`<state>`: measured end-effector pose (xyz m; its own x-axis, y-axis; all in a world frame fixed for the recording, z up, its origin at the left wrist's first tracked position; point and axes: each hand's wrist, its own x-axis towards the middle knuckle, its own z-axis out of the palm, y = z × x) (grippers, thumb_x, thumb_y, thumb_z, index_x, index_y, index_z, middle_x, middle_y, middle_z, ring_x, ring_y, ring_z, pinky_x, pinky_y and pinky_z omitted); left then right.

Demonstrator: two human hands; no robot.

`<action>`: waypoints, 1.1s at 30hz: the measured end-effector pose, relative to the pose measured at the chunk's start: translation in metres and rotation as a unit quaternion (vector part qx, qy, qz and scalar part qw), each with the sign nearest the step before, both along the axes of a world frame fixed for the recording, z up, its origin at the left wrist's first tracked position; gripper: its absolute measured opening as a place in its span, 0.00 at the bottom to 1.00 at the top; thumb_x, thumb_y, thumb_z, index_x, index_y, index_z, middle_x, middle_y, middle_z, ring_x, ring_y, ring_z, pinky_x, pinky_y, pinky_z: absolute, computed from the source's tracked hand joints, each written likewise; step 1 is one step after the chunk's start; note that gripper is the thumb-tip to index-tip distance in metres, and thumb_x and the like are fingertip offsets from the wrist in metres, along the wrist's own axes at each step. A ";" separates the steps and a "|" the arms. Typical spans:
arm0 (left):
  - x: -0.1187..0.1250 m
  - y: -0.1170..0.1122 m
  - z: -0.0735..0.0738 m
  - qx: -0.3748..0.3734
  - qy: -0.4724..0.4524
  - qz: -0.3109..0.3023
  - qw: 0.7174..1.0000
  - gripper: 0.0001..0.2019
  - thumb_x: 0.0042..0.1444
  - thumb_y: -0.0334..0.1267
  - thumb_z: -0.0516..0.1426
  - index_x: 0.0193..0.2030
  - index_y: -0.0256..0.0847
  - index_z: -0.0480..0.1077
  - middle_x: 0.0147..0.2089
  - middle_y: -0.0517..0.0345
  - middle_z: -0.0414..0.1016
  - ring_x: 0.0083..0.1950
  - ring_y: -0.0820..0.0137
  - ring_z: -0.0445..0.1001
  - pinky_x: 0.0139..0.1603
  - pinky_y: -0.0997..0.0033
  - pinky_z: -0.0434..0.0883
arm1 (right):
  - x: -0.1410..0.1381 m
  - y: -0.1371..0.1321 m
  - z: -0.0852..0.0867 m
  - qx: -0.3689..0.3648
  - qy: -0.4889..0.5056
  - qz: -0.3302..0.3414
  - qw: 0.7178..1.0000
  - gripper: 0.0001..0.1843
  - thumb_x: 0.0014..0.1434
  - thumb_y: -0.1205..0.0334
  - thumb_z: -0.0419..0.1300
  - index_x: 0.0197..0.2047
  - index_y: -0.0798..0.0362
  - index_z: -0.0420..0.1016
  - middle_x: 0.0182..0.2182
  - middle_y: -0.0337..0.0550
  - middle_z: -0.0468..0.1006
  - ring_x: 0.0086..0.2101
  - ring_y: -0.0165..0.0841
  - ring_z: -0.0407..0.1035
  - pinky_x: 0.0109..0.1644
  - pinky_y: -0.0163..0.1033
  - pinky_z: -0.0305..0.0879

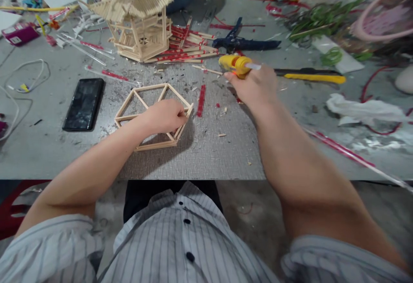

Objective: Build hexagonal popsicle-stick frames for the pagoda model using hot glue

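Note:
A hexagonal frame of thin wooden sticks lies on the grey table in front of me. My left hand rests on its right side, fingers closed on a stick at the right corner. My right hand is farther right and back, wrapped round a yellow glue gun whose body points left. The gun is lifted just above the table, apart from the frame.
A wooden stick pagoda model stands at the back, with red-wrapped chopsticks beside it. A black phone lies left. A dark blue tool, a yellow utility knife, crumpled tissue and white cables lie around.

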<state>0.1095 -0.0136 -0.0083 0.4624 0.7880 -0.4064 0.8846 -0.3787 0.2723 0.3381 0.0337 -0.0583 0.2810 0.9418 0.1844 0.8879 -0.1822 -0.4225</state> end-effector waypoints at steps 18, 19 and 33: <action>-0.003 -0.051 0.006 0.144 0.143 -0.171 0.964 0.15 0.57 0.28 0.50 0.44 0.40 0.75 0.33 0.44 0.80 0.40 0.55 0.81 0.32 0.64 0.64 | -0.001 0.000 0.003 -0.007 -0.013 -0.016 1.000 0.17 0.59 0.55 0.64 0.50 0.54 0.74 0.46 0.56 0.78 0.51 0.52 0.71 0.53 0.53 0.65; -0.004 -0.052 0.006 0.147 0.142 -0.175 0.963 0.15 0.57 0.27 0.50 0.43 0.41 0.75 0.33 0.45 0.80 0.41 0.56 0.81 0.33 0.64 0.65 | 0.001 0.002 0.003 0.013 0.013 -0.019 1.000 0.17 0.58 0.56 0.65 0.49 0.55 0.75 0.46 0.55 0.79 0.51 0.50 0.71 0.53 0.51 0.65; -0.036 -0.027 0.037 0.038 -0.109 -0.011 0.993 0.10 0.57 0.41 0.52 0.37 0.45 0.75 0.29 0.59 0.76 0.30 0.72 0.70 0.35 0.71 0.63 | 0.032 0.000 0.012 -0.070 0.351 -0.054 0.932 0.19 0.64 0.46 0.58 0.36 0.54 0.74 0.26 0.42 0.76 0.18 0.26 0.61 0.25 0.36 0.59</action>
<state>0.0731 -0.0403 0.0290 0.5497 0.8019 -0.2341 0.7993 -0.4235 0.4263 0.3699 0.0333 -0.0466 0.3817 0.9018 -0.2028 0.3749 -0.3516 -0.8578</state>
